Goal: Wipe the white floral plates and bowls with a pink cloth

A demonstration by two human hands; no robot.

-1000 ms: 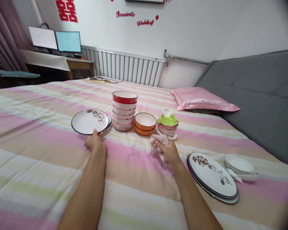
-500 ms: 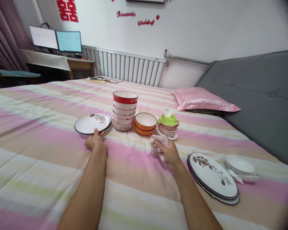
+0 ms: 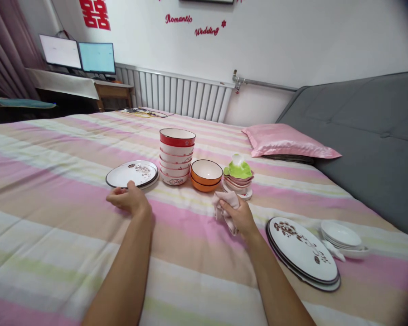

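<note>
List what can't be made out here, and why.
Head view:
Right hand: some fingers, hidden by the crumpled pale-pink cloth.
Lower round white bowls: insides, covered by the round red bowl on top.
Flat brown-flowered white plate: part of the near rim, behind the left hand.
Two rectangular monitors: fine content, too small.
Dark wall frame: cut off by top edge.

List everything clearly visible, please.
Plate stack: one, white, left
Bowl stack: one, red and white, centre
Orange bowls: two, orange, centre
Dish pile: one, green and pink, centre
Oval plates: one stack, white, right
Small dishes: one stack, white, right
Cloth: one, pink, in right hand
Bedcover: one, striped pastel, beneath
Pillow: one, pink, right
Headboard: one, grey, right
Cables: several, yellow and black, back
Monitors: two, black, left
Desk: one, brown, left
Radiator: one, silver, back
Pipe: one, grey, back
Decorations: several, red, wall
Frame: one, dark, top
Curtain: one, mauve, left
Hands: two, bare, middle
</note>
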